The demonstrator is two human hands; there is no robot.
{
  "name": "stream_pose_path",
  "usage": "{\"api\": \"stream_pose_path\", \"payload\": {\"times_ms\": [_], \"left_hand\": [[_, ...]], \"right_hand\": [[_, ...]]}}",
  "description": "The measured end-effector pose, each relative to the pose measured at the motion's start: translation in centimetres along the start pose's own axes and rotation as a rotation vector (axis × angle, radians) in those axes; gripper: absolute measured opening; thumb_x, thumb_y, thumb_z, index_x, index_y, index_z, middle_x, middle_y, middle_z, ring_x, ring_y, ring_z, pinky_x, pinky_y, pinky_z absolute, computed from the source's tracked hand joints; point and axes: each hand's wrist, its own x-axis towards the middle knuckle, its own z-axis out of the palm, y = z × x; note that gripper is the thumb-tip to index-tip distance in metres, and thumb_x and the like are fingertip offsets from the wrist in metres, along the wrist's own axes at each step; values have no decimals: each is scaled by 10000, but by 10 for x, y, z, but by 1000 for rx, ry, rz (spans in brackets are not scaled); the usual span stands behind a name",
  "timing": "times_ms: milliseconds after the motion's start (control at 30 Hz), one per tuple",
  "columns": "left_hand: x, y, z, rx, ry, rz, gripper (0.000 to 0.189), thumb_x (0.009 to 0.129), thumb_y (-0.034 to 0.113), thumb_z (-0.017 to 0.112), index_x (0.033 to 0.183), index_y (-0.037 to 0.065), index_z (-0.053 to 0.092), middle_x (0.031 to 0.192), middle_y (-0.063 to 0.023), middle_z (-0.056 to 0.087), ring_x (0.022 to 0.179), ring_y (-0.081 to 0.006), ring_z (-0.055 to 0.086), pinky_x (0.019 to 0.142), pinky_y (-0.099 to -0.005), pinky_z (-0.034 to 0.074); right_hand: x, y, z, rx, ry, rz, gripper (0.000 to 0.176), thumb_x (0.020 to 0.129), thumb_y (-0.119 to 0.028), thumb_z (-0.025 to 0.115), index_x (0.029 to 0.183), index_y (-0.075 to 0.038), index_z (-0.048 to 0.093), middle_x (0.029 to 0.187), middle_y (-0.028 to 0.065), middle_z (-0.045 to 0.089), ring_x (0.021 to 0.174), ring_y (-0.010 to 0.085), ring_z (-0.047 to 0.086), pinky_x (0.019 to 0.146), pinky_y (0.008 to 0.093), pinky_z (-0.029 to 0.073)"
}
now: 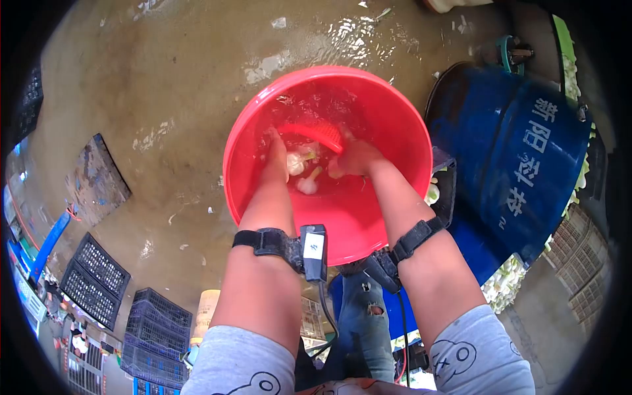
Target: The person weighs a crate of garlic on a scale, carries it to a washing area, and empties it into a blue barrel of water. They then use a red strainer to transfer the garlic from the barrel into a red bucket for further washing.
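Note:
A large red tub [342, 227] holds water. Inside it, a small red basket with a perforated side [321, 133] is tilted, partly under the water. My right hand [359, 158] is closed on the right end of this basket. On its left end is my left hand [276, 150], closed on the rim, with its fingertips partly hidden. White garlic bulbs with short stems lie between the hands: one bulb [295, 164] beside my left hand, another bulb [307, 184] a little nearer to me.
A blue drum [507, 151] with white lettering stands at right of the tub. Wet concrete floor [164, 85] stretches ahead and left. Dark plastic crates [155, 336] are stacked at lower left, near a flat black crate [95, 280]. Black straps with a cabled box [314, 253] circle my forearms.

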Motion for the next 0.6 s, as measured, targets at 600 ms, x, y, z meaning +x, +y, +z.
{"api": "stream_pose_path", "payload": {"times_ms": [600], "left_hand": [[6,-15,-5,1336,-6,321,559,817,515,413,1153,93,562,1194,-148,542,1089,-300,525,885,-414,432]], "right_hand": [[21,6,54,233,272,67,872,801,-375,567,1424,-139,5,1240,256,469,1098,366,515,928,419,409]]}}
